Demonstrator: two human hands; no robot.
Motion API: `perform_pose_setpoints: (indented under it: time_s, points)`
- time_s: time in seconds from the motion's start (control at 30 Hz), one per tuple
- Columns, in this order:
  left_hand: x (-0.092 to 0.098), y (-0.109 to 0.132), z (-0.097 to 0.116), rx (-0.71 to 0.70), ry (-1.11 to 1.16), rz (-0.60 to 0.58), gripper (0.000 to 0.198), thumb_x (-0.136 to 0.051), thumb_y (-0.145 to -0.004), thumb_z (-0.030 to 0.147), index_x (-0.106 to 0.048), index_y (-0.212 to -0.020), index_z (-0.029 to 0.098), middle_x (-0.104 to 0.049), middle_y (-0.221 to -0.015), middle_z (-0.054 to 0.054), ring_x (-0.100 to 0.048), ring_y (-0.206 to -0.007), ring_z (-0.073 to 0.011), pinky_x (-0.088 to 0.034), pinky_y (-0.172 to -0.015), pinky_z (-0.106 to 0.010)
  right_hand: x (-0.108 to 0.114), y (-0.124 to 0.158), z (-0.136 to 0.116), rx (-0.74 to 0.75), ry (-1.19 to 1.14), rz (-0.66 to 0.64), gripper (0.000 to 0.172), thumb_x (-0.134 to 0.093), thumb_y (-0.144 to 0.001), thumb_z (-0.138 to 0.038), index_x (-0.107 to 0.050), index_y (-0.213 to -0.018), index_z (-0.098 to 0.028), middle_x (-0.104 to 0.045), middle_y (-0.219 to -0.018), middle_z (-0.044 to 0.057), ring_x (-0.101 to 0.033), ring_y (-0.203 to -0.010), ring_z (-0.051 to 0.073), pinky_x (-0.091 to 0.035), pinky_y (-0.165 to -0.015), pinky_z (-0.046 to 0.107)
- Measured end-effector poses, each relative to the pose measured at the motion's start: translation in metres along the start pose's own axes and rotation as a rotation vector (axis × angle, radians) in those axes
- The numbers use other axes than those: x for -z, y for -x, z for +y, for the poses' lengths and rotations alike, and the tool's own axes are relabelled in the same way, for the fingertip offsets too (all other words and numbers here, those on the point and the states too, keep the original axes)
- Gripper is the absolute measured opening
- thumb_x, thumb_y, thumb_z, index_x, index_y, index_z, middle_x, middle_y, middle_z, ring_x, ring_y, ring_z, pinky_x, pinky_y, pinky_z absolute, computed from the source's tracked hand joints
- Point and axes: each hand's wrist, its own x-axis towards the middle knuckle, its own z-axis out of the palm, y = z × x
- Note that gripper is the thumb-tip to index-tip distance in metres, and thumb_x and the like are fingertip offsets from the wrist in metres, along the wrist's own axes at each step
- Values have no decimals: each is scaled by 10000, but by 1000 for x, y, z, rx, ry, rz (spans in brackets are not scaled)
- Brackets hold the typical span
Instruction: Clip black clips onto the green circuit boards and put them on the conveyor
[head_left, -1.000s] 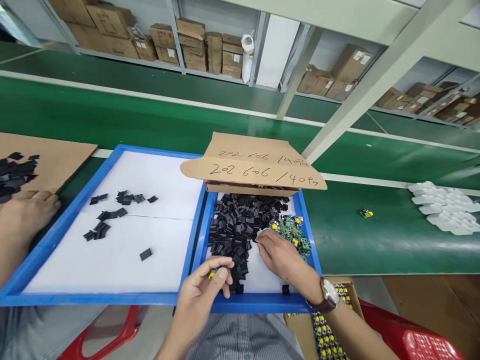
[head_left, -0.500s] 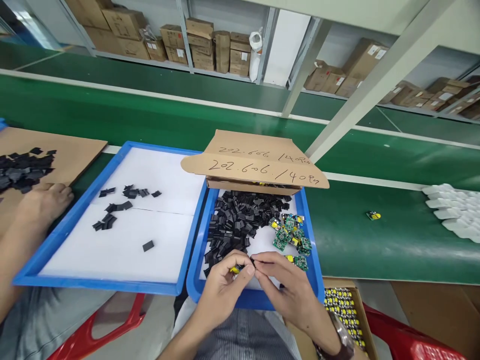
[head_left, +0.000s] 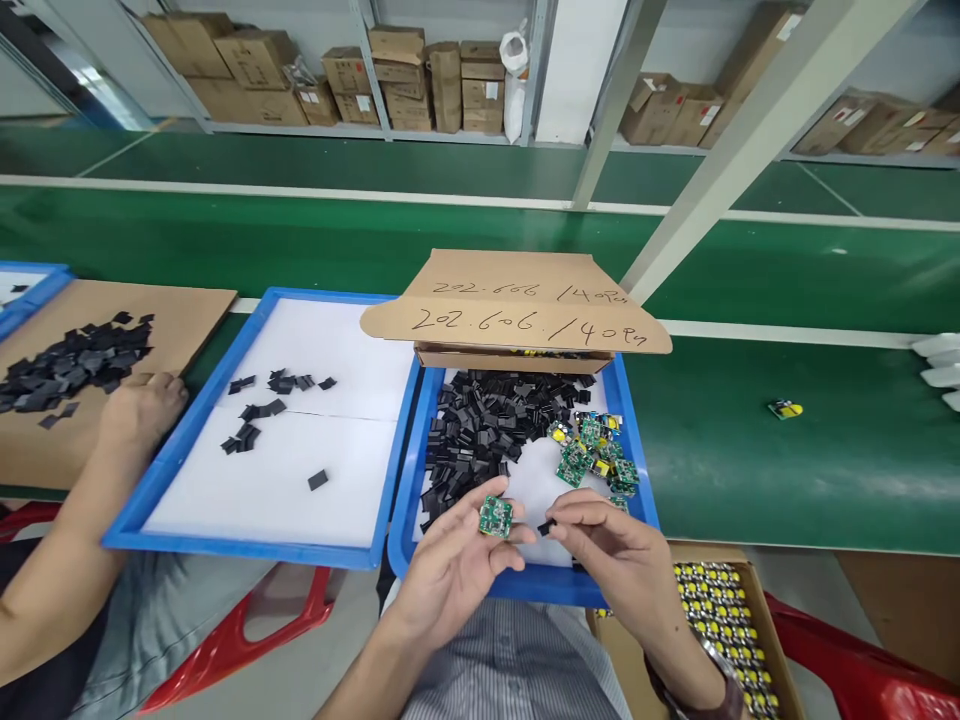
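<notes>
In my left hand (head_left: 457, 565) a small green circuit board (head_left: 496, 516) rests on the fingers, its soldered side facing up. My right hand (head_left: 611, 550) pinches a small black piece (head_left: 546, 527) between thumb and fingertips, a little to the right of the board and apart from it. Both hands are over the near edge of a blue-rimmed tray (head_left: 645, 480). Inside it lie a heap of black pieces (head_left: 487, 425) on the left and a cluster of circuit boards (head_left: 592, 450) with yellow parts on the right.
An open cardboard box (head_left: 517, 357) with handwriting stands at the tray's far side. Left is a second tray (head_left: 345, 460) with scattered black pieces, then a co-worker's hand (head_left: 146, 410) by another black heap. A carton (head_left: 750, 575) of yellow-topped parts sits low right; one board (head_left: 786, 409) lies on the green bench.
My hands have moved apart from being fingertip to fingertip. The board now shows its green face in my left hand, and the black piece is in my right. The camera view has shifted slightly.
</notes>
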Motion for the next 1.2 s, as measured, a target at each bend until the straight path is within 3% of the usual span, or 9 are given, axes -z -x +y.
perform_pose_setpoints:
  time_s: [0.07, 0.23, 0.43, 0.57, 0.67, 0.9, 1.2]
  points:
    - [3, 0, -2, -23, -6, 17, 356, -670, -952, 305, -695, -1283, 175, -721, -1140, -143, -686, -985, -217, -543, -777, -277, -1, 2, -2, -29, -25, 16, 66, -748, -902, -225, -773, -949, -263, -747, -937, 65, -715, -916, 230, -634, -776, 356]
    - [5, 0, -8, -46, -55, 77, 315, -680, -952, 264, -718, -1257, 192, -712, -1276, -143, -695, -1018, -193, -558, -850, -263, -11, 6, -3, -52, -86, -27, 270, -633, -985, -218, -708, -1228, -307, -682, -1006, 43, -705, -727, 145, -640, -704, 308]
    - [6, 4, -12, -143, -315, 38, 298, -726, -919, 238, -743, -1215, 253, -658, -1397, -109, -632, -1253, -279, -553, -1014, -378, -20, 5, -3, -31, -48, -55, 182, -622, -980, -206, -753, -1091, -267, -677, -1041, 77, -707, -923, 202, -641, -767, 350]
    - [11, 5, -14, -188, -435, 23, 371, -753, -895, 229, -719, -1263, 263, -657, -1407, -116, -571, -1349, -316, -494, -1110, -447, -22, 4, -4, -16, 45, -15, 152, -679, -930, -187, -759, -1044, -248, -737, -966, 66, -708, -849, 197, -622, -753, 349]
    - [13, 4, -13, -199, -489, 10, 378, -749, -898, 211, -712, -1270, 263, -670, -1391, -113, -605, -1316, -295, -465, -1142, -434, -22, 3, -7, 20, 110, 8, 168, -700, -902, -156, -769, -1022, -251, -754, -910, 48, -705, -828, 193, -597, -734, 332]
    - [12, 5, -6, -223, -606, -12, 334, -756, -884, 181, -752, -1209, 258, -687, -1353, -108, -649, -1257, -268, -531, -1072, -378, -21, 4, -12, 57, 148, 2, 179, -701, -899, -142, -789, -1004, -258, -731, -838, 28, -683, -770, 178, -574, -690, 318]
    - [10, 8, -5, -246, -624, -73, 362, -723, -902, 125, -755, -1222, 291, -663, -1355, -88, -636, -1284, -261, -527, -1095, -371, -22, 8, -12, 35, 130, 9, 186, -699, -890, -127, -785, -995, -254, -718, -817, 20, -669, -757, 166, -558, -693, 305]
